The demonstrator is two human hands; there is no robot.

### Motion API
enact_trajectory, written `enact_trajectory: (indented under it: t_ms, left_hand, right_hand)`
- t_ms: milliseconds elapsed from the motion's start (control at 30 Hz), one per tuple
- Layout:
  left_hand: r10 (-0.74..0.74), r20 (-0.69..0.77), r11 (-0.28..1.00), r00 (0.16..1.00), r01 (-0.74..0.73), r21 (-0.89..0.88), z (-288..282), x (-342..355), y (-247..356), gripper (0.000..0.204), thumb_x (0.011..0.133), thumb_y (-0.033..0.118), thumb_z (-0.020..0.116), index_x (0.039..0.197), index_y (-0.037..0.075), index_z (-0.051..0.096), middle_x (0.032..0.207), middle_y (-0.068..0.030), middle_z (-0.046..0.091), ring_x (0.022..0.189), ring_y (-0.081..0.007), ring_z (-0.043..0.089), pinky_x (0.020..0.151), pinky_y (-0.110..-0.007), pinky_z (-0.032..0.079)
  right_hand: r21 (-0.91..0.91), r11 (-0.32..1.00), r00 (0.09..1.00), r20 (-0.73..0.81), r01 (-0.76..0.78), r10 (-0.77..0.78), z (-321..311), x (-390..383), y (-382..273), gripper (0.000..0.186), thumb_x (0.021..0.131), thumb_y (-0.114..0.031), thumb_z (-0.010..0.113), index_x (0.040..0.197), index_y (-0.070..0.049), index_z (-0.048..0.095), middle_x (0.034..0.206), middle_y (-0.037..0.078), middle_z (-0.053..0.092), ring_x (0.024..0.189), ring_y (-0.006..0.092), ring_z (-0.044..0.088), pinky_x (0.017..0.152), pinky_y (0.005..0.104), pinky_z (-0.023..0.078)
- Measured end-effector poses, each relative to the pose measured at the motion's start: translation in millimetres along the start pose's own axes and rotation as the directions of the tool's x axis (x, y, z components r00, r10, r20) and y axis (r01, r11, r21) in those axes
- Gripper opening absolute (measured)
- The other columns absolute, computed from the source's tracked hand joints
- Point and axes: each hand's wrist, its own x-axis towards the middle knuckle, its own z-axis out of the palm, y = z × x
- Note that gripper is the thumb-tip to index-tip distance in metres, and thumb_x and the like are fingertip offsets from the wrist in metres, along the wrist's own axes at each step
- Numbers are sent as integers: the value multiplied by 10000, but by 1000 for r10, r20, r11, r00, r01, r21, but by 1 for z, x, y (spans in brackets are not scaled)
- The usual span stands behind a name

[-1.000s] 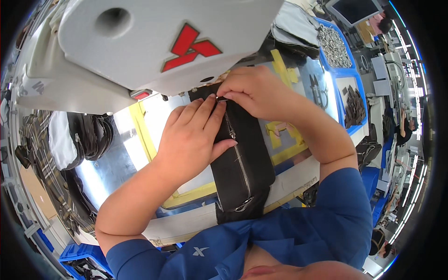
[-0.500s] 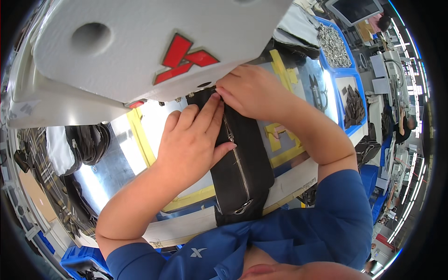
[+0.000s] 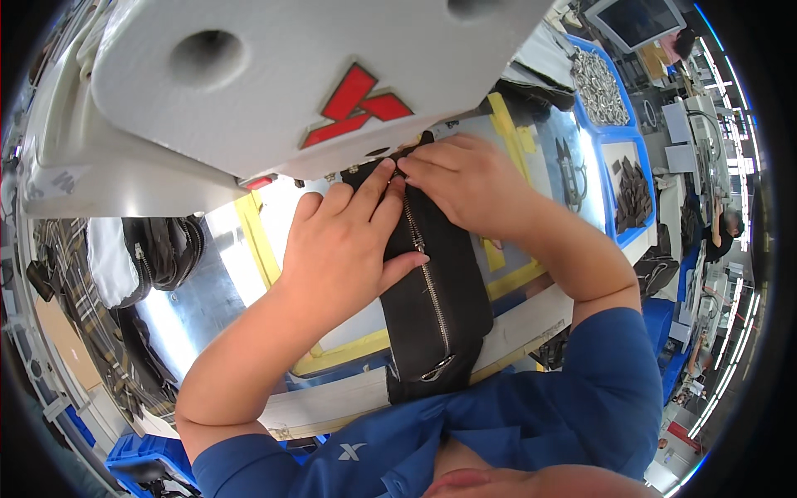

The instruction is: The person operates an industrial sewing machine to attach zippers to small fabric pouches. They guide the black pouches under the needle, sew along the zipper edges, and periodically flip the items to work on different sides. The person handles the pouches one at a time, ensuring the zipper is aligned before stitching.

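Left hand (image 3: 340,241) open, palm down, fingers spread across the left side of a black zippered fabric piece (image 3: 457,286), index and middle fingertips at the zip's far end, thumb by the zip slider (image 3: 421,248). Right hand (image 3: 477,187) curled, fingertips bunched at the same far end, next to left fingertips; can't tell if it grips an edge. Piece lies lengthwise on the worktable, near end at the person's blue shirt (image 3: 531,423), far end by a white machine head (image 3: 249,108) with red emblem. Yellow tape (image 3: 259,241) on the tabletop. Right: dark scissors-like tool (image 3: 569,176), then blue bins with metal parts (image 3: 599,87) and dark flat pieces (image 3: 633,195). Left: stacked black zippered pieces (image 3: 170,257), plaid cloth (image 3: 79,307) beside them.
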Motion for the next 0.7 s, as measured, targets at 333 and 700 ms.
enact_trajectory:
  t_ms: [333, 700]
  left_hand:
    - [-23, 10, 998, 1000, 24, -64, 0, 2, -2, 817, 750, 553, 876, 1362, 47, 687, 1534, -80, 614, 1094, -281, 612, 928, -416, 459]
    - [-33, -29, 993, 999, 29, -117, 3, 1, -4, 815, 726, 520, 896, 1363, 55, 691, 1498, -77, 635, 1094, -297, 611, 971, -439, 471]
  right_hand:
    - [-18, 1000, 1000, 19, 4, -4, -3, 6, -1, 300, 862, -132, 667, 1130, -30, 754, 1044, 76, 737, 957, 269, 734, 899, 408, 572]
    - [-26, 1000, 1000, -30, -9, 9, 3, 4, -4, 236, 906, -159, 685, 1102, -44, 749, 1001, 56, 723, 916, 258, 723, 841, 408, 556]
